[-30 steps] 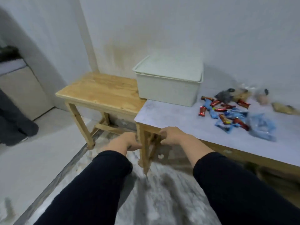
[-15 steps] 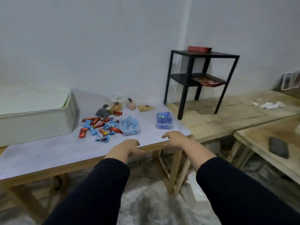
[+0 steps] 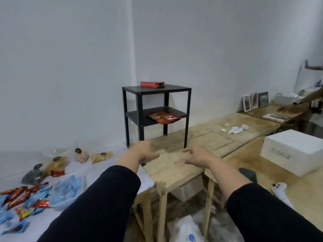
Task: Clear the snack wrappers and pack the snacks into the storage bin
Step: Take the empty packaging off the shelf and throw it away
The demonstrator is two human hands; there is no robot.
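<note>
Red and blue wrapped snacks [image 3: 24, 198] lie in a heap at the lower left on the pale tabletop [image 3: 111, 172], with small bags of snacks [image 3: 101, 157] behind them. My left hand [image 3: 144, 151] and my right hand [image 3: 196, 155] hover over a wooden table [image 3: 174, 168] in front of a black two-tier shelf [image 3: 155, 110]. Both hands hold nothing and their fingers are apart. A red box [image 3: 152, 84] sits on the shelf's top and a red snack packet [image 3: 163, 117] lies on its lower tier. The storage bin is out of view.
A white foam box [image 3: 293, 152] stands on the wooden table at right. Crumpled white papers [image 3: 234, 129] lie further back. Picture frames [image 3: 255, 101] lean on the wall. Another person's arm [image 3: 300, 104] reaches in at far right. A plastic bag [image 3: 187, 231] lies on the floor.
The view has swung right: the white bin has left the frame and the black shelf now sits at centre. Both hands have risen from the table's front edge and spread open over the wooden table.
</note>
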